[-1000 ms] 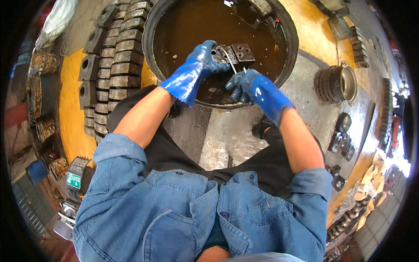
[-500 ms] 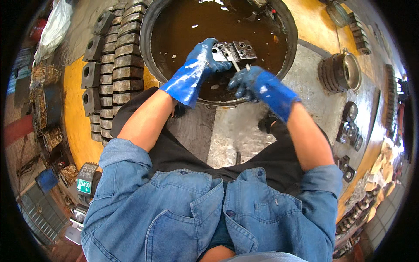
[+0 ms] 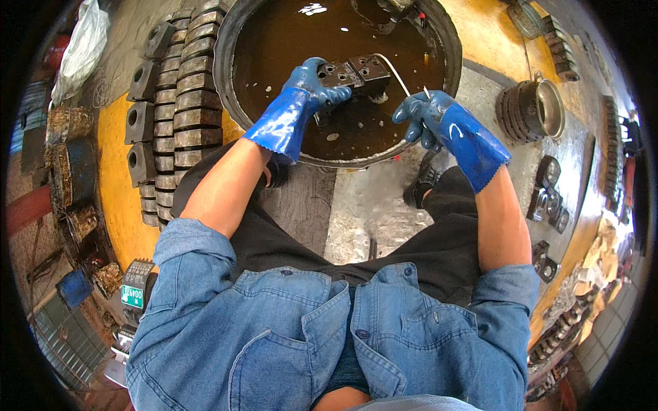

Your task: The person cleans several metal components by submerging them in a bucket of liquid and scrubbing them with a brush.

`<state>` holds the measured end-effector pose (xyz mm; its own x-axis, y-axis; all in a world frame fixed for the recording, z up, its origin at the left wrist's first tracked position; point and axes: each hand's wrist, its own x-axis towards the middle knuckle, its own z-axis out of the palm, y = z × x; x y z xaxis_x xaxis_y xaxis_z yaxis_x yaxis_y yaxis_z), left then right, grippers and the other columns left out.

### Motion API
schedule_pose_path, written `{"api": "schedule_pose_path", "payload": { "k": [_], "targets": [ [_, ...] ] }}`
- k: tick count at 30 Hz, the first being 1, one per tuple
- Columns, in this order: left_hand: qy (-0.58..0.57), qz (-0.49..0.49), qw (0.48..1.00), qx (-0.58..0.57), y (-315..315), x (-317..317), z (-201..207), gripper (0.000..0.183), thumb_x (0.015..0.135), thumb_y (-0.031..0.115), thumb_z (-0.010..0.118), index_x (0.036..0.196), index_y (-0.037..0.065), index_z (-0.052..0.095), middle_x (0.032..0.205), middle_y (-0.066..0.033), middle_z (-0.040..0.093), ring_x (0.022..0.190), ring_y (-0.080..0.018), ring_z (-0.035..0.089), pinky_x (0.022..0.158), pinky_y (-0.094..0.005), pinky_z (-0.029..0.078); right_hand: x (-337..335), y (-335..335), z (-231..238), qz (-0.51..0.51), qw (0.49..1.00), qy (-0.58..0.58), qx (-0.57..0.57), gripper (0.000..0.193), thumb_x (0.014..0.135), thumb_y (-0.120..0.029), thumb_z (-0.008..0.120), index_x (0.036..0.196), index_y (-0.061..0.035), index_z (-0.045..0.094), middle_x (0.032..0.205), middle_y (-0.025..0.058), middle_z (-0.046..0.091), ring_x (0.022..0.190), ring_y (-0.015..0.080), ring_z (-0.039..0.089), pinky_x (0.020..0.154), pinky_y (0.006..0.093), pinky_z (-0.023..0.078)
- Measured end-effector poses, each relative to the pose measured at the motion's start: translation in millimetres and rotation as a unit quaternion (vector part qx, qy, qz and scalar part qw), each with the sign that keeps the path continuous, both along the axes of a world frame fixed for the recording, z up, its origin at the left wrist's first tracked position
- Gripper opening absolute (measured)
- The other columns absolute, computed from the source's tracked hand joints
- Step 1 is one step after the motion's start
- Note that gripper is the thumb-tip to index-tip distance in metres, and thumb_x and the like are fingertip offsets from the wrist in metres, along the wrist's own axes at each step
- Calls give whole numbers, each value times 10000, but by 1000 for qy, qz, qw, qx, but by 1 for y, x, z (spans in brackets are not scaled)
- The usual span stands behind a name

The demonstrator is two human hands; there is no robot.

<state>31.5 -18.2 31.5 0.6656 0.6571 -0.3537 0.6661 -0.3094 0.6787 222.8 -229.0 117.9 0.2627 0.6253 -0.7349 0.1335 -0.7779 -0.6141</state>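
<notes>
My left hand (image 3: 308,85), in a blue rubber glove, is closed around the near left end of a dark metal block (image 3: 372,83) with several round holes in its top. It holds the block above brown liquid in a wide black tub (image 3: 225,82). My right hand (image 3: 430,118), also gloved in blue, is closed on a thin bent metal rod (image 3: 397,74). The rod runs up and left from the fingers, and its bent end reaches the block's far right top edge. Whether the tip sits in a hole I cannot tell.
At the left stand rows of stacked metal pieces (image 3: 199,92) and several blocks with a large hole (image 3: 140,123). Right of the tub lies a stack of metal rings (image 3: 528,109), with small dark metal parts (image 3: 547,195) nearer. My shoe (image 3: 419,188) is close to the tub.
My right hand has moved right, away from the block, and the rod's bent end now shows at the block's far edge. The block is tipped so its near side shows.
</notes>
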Motion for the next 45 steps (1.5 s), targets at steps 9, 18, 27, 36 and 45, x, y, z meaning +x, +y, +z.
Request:
{"api": "schedule_pose_path", "payload": {
  "k": [9, 18, 27, 36, 45],
  "targets": [
    [11, -4, 1000, -17, 5, 3, -7, 924, 689, 435, 982, 1425, 28, 599, 1335, -210, 715, 1242, -337, 696, 1065, -423, 556, 8, -4, -17, 0, 1000, -19, -6, 302, 1058, -334, 550, 1097, -126, 765, 715, 54, 733, 476, 117, 587, 439, 282, 455],
    [1, 2, 1000, -13, 1, 3, -6, 915, 689, 420, 986, 1417, 20, 602, 1315, -210, 726, 1234, -334, 702, 1063, -423, 557, 24, 8, -22, 62, 993, -49, -93, 253, 1034, -308, 622, 1141, -140, 778, 877, 119, 804, 664, 239, 744, 598, 404, 596],
    [6, 14, 1000, -7, -3, 3, 4, 946, 678, 436, 977, 1439, 30, 591, 1336, -211, 717, 1241, -335, 697, 1072, -421, 552, 21, 7, -10, 34, 996, -52, -63, 266, 1044, -308, 578, 1079, -128, 770, 672, 85, 723, 433, 159, 582, 394, 315, 451],
    [18, 11, 1000, -7, -8, 5, 4, 958, 686, 429, 978, 1458, 31, 573, 1359, -208, 705, 1260, -334, 687, 1075, -420, 551, 38, -4, -44, -27, 997, -62, -24, 302, 1016, -335, 564, 1070, -123, 773, 728, 75, 745, 461, 171, 593, 417, 359, 480],
    [-6, -10, 1000, 7, -10, -1, 5, 935, 700, 420, 970, 1450, 29, 572, 1350, -200, 709, 1259, -336, 685, 1096, -416, 537, 42, -14, -49, -48, 998, 33, 34, 265, 955, -337, 643, 1044, -113, 755, 776, 82, 752, 559, 182, 660, 516, 324, 517]
  ]
}}
